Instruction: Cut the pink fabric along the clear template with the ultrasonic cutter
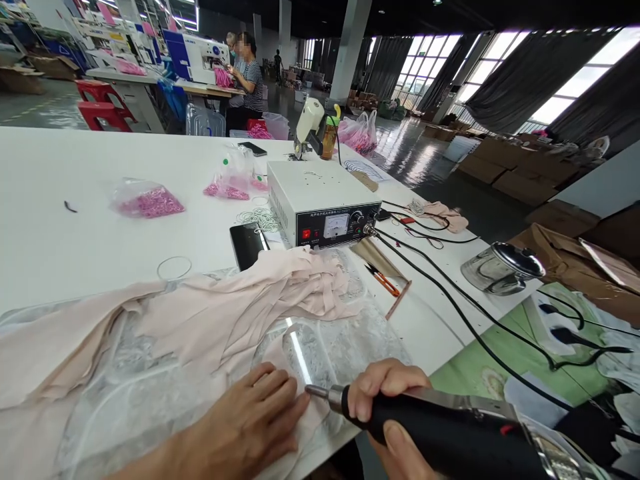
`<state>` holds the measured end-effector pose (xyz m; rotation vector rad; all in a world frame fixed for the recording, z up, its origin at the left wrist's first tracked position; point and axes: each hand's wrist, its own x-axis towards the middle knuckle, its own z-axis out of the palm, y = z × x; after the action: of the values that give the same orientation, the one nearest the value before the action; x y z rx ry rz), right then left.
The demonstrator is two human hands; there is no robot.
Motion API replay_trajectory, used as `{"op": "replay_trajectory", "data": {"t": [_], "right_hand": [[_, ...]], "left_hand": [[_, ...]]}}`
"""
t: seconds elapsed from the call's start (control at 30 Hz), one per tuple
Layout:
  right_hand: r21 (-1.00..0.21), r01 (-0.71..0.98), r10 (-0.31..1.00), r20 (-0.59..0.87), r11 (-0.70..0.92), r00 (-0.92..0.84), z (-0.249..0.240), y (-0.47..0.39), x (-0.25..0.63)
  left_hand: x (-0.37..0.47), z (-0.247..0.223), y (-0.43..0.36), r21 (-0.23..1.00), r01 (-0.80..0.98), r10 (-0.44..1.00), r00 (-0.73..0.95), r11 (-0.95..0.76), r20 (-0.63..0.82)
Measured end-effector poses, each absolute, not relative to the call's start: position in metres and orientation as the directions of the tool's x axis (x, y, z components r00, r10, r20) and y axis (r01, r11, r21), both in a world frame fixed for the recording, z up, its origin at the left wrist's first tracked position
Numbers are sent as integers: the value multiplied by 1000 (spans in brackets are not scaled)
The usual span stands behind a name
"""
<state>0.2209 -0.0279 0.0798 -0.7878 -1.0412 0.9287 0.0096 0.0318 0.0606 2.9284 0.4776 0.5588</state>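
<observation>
Pale pink fabric strips (240,300) lie loosely piled on a clear, glossy sheet (165,393). My left hand (250,420) presses down on a strip near the table's front edge, its fingers bent and close together. In my right hand (390,413) is a thick black handheld tool (450,427) with a metal tip, which points left and sits at my left fingertips, over the fabric. Behind the pile stands a white control box (325,200) with a dial, a lit red switch and cables at its front.
A dark phone (247,245), orange snips (384,280) and a glass jar (503,267) lie around the work. Black cables (450,293) cross the right side. Bags of pink pieces (150,200) sit at the back left. A seated person (247,80) works at a sewing machine beyond.
</observation>
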Motion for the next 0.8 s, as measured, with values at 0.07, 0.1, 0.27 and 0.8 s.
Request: {"op": "replay_trajectory", "data": {"t": [0.07,0.1,0.27,0.8], "right_hand": [[-884,-238,909,352,401,226,81,-28,220],[-887,-232,908,348,399,232,82,-28,220],[-887,-209,901,364,412,235,82,-25,219],[-889,-301,928,273,344,252,87,-39,228]], "left_hand": [[10,62,32,166,287,328,882,-943,339],[10,62,32,163,290,329,882,-943,337],[11,61,32,161,284,323,880,-945,348],[4,62,32,84,312,319,857,-946,404]]}}
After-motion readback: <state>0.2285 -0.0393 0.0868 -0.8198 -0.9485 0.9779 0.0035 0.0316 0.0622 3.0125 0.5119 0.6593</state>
